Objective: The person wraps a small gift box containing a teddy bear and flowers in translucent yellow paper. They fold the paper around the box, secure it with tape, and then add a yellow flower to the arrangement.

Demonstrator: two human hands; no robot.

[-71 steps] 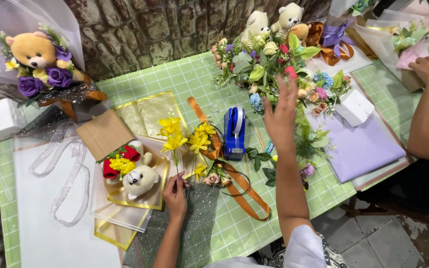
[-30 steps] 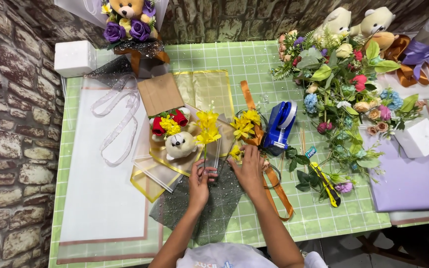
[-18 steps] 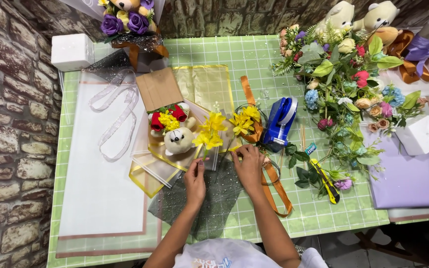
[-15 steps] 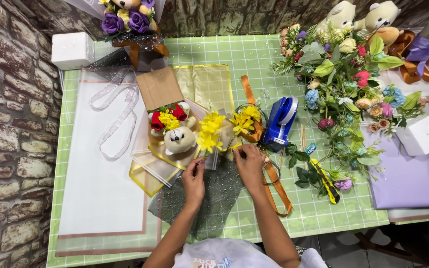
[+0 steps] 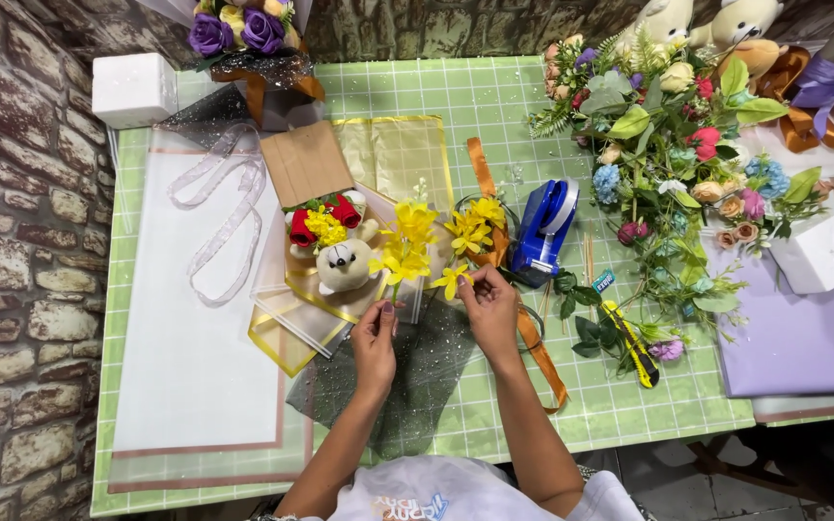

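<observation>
Item: sprig of yellow artificial flowers (image 5: 407,241), mid-table, above grey glitter mesh sheet (image 5: 417,371). We see left hand (image 5: 375,338) pinching its stem; right hand (image 5: 487,301) pinching one yellow bloom (image 5: 452,280). Adj.: small cream plush bear w/ red roses (image 5: 340,256), blue tape dispenser (image 5: 542,227).

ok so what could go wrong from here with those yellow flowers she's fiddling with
1. The left hand pinches the thin stems of the yellow flowers low down; the heads could droop or a stem bend.
2. The right hand pulls at one small bloom, which might tear off.
3. The orange ribbon trails under the right wrist toward the table edge; a forearm move could drag it, nudging the blue tape dispenser.
</observation>
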